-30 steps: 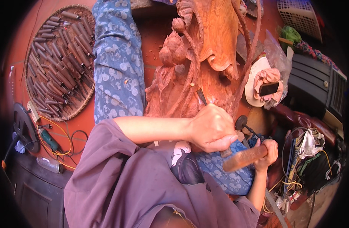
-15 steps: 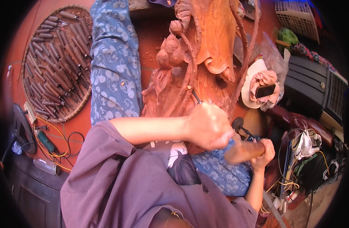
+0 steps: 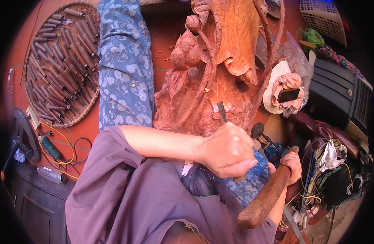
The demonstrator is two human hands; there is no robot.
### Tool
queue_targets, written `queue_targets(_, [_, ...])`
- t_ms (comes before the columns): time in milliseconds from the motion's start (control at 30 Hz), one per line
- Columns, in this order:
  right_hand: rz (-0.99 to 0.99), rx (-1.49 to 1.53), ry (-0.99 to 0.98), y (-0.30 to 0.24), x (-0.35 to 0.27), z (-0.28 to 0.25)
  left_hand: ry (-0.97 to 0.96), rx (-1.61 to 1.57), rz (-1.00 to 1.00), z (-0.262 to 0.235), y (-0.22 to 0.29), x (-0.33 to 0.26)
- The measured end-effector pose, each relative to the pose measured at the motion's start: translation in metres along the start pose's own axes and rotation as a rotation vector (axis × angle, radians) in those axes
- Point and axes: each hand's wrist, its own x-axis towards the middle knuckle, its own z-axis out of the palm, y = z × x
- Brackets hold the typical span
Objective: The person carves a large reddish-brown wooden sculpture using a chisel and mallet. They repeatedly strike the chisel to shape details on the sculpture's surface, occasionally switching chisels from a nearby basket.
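Observation:
My left hand (image 3: 231,151) is closed in a fist around a chisel. The chisel's dark blade (image 3: 223,112) sticks out beyond the fist, its flat tip at the reddish lower part of a wood carving (image 3: 235,44); its handle is hidden in my grip. The carving has lotus buds, curved stems and a smooth, orange-brown draped piece. Lower right, my right hand (image 3: 292,167) grips a brown wooden mallet (image 3: 263,200) near its upper end. The thick end of the mallet slants down toward my body, apart from my left fist.
On the left lies a round woven tray (image 3: 64,126) with many wood-handled chisels. Below it are a green power tool (image 3: 49,147), cords and a clear bottle (image 3: 51,174). At right are a pale hat (image 3: 272,87) with a phone (image 3: 288,95), a dark cabinet (image 3: 337,85) and cluttered cables.
The mallet has swung away from my left fist, down toward my body, and my right hand has shifted slightly right. The chisel tip sits farther right on the carving. The view has moved slightly.

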Motion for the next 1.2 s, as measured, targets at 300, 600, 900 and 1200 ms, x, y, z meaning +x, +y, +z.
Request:
queue_targets(300, [-0.03, -0.17, -0.044, -0.002, -0.006, 0.004, 0.048, -0.022, 0.039, -0.001, -0.008, -0.001])
queue_targets(600, [-0.053, -0.077, 0.066, 0.008, -0.022, 0.012, -0.021, -0.002, 0.067, -0.006, -0.012, -0.001])
queue_targets(900, [-0.038, 0.036, 0.153, 0.022, -0.039, 0.025, -0.076, 0.065, 0.036, -0.006, -0.015, -0.004])
queue_targets(1200, [-0.006, -0.241, 0.098, 0.018, -0.034, 0.024, -0.109, 0.089, 0.021, -0.013, -0.016, -0.003])
